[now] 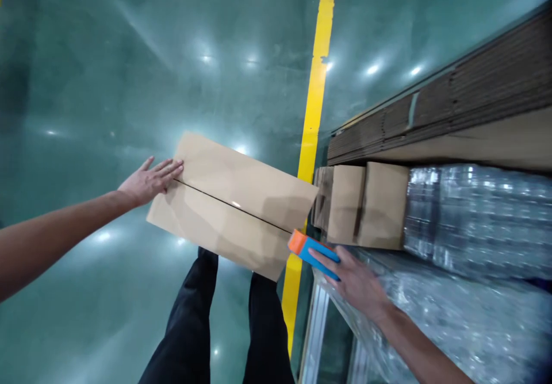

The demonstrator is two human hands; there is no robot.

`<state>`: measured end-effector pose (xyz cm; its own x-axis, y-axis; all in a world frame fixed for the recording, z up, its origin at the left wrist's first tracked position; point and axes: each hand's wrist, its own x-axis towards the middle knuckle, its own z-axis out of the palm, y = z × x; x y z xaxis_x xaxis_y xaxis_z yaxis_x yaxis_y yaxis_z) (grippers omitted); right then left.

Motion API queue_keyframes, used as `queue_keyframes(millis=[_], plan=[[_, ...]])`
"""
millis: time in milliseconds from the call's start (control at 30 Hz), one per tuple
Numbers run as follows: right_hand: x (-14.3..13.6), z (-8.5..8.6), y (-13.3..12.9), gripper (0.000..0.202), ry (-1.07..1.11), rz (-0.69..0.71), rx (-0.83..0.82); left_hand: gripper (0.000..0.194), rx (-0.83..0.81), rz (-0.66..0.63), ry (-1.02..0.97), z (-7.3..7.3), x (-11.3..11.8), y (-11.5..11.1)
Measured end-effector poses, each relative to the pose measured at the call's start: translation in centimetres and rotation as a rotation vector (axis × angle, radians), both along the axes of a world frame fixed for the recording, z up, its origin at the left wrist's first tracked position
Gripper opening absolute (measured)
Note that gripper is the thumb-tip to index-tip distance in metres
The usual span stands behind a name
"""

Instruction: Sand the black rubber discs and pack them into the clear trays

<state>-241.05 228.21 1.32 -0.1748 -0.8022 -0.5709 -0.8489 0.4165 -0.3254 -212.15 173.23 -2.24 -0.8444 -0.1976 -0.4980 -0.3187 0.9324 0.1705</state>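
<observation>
A cardboard box lies in front of my legs, its two top flaps meeting along a dark middle seam. My left hand rests at the box's left end, fingers stretched out over the edge where the seam begins. In my right hand is a blue, block-shaped tape dispenser with an orange front. Its orange end is at the right end of the seam; whether it touches the cardboard I cannot tell. My fingers cover part of the dispenser, and no tape shows clearly.
A yellow line crosses the glossy green floor. To the right stand smaller cardboard boxes, a long stack of flattened cardboard and plastic-wrapped clear goods. My dark-trousered legs are below the box.
</observation>
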Motion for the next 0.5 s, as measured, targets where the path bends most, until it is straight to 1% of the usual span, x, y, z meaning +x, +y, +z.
queue_keyframes(millis=[33, 67, 133, 233, 333, 500], plan=[[-0.9, -0.3, 2.2, 0.065, 0.013, 0.003, 0.002, 0.061, -0.001, 0.019, 0.004, -0.1, -0.1, 0.2], [-1.5, -0.7, 3.6, 0.064, 0.025, 0.008, -0.007, 0.06, -0.006, 0.036, 0.006, -0.1, -0.2, 0.4], [-2.1, -1.4, 4.9, 0.062, 0.033, 0.015, -0.038, 0.056, -0.018, 0.068, 0.009, -0.1, -0.5, 0.9], [-2.1, -2.2, 4.9, 0.059, 0.013, 0.022, -0.088, 0.052, -0.028, 0.12, 0.011, 0.1, -1.0, 1.4], [-1.9, -3.3, 4.8, 0.057, 0.0, 0.021, -0.089, 0.05, -0.025, 0.186, 0.018, 0.3, -1.4, 1.6], [-2.1, -6.5, 5.0, 0.061, 0.022, 0.01, -0.067, 0.05, 0.03, 0.318, 0.041, 0.0, -1.8, 1.4]])
